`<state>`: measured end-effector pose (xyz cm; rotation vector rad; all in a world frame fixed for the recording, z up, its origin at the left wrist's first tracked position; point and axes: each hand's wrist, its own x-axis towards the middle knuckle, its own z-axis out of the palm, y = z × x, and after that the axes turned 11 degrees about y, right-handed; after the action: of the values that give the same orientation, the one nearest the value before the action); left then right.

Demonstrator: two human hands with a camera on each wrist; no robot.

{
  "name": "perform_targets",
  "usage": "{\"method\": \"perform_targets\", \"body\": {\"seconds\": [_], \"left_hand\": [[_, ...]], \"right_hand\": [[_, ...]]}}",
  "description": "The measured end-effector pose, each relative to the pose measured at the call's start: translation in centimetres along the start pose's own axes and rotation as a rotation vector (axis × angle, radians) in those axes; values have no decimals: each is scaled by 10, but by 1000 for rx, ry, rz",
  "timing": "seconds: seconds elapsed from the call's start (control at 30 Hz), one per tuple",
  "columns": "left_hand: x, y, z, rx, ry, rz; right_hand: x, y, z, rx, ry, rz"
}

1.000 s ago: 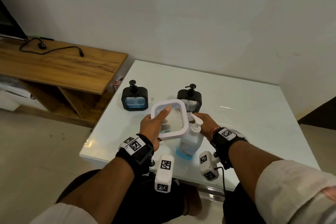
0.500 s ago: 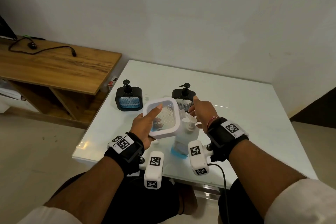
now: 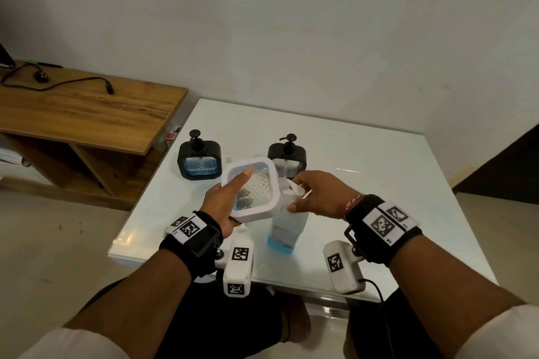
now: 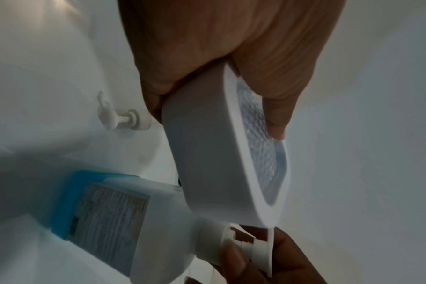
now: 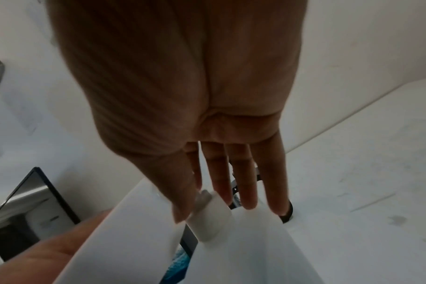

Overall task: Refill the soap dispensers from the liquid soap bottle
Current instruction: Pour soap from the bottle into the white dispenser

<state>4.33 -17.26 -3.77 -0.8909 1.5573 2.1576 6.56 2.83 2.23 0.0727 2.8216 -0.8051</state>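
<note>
On the white table [image 3: 379, 183] stands the liquid soap bottle [image 3: 287, 227], white with a blue base and a white pump head [image 3: 294, 189]. My left hand [image 3: 230, 204] grips a white square dispenser [image 3: 250, 188] with a clear patterned window. It is tilted, with one corner against the pump. My right hand [image 3: 296, 195] lies over the pump head, fingers [image 5: 221, 184] straight and thumb by the bottle neck. Two black dispensers stand behind: one showing blue soap [image 3: 199, 160], one pale [image 3: 287, 159]. A loose white pump cap [image 4: 124, 118] lies on the table.
A wooden desk [image 3: 81, 114] with a black cable stands left of the table, and a dark screen [image 5: 24, 211] shows beyond it. The wall runs close behind the table. Bare tabletop lies to the right of the bottle.
My right hand lifted off the pump head half a second ago and has come back down onto it. The left hand has kept the white dispenser against the bottle.
</note>
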Motion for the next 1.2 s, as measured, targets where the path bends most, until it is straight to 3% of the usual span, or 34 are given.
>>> {"method": "perform_targets", "body": {"seconds": [0.13, 0.67, 1.13, 1.2], "left_hand": [[0, -1, -3, -3, 1, -26], [0, 1, -5, -51, -26, -79], [-6, -2, -7, -25, -25, -82], [-7, -3, -7, -5, -23, -76]], "right_hand": [[-2, 0, 6, -57, 63, -87], [-7, -7, 8, -149, 64, -73], [-5, -3, 4, 19, 71, -61], [-5, -4, -1, 141, 85, -1]]}}
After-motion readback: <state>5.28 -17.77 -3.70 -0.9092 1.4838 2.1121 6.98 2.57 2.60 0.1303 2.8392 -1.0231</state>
